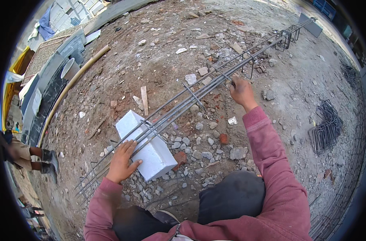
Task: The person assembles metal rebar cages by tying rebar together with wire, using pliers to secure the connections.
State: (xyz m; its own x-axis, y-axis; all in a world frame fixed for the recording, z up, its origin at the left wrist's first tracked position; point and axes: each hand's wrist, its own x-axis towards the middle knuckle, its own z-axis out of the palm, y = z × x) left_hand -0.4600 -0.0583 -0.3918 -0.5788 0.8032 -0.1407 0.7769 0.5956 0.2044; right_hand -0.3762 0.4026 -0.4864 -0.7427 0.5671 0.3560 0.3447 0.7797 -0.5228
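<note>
Grey rods [215,83] cross a white block [157,160] on stony dirt [122,60], a tan pipe [90,62] off left; our left hand [123,161] rests on the rods, thumb spread; our right hand [242,91] curls at them, perhaps pinching, though we cannot tell.

Before you, a long, slim cage of dark grey steel bars [207,89], several rectangular ties [287,39] bunched toward its far end, lies diagonally over a white rectangular block [157,158], crossing both long edges; the block rests on stony ground [171,46].
</note>
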